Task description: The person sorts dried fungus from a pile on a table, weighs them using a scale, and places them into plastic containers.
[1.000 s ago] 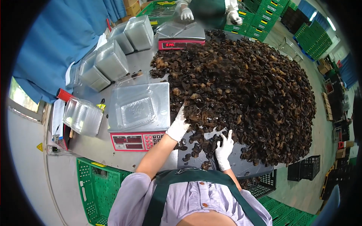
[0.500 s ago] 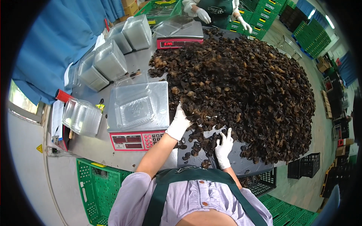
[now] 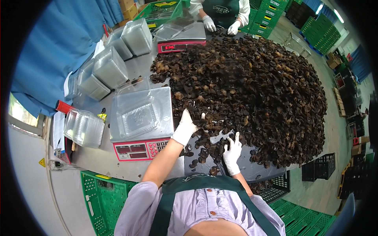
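Coworker's 2 gloved hands [image 3: 233, 28] dropped down by the dark fungus pile [image 3: 256, 90], center-right of frame. Left hand [image 3: 185, 129]'s fingers are half buried, can't tell its grip; right hand [image 3: 232, 152]'s loosely spread.

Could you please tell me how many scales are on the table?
2: the near scale, left of the left hand, bearing a clear tray; and the far scale, at the table's far side. Others could be hidden behind the pile.
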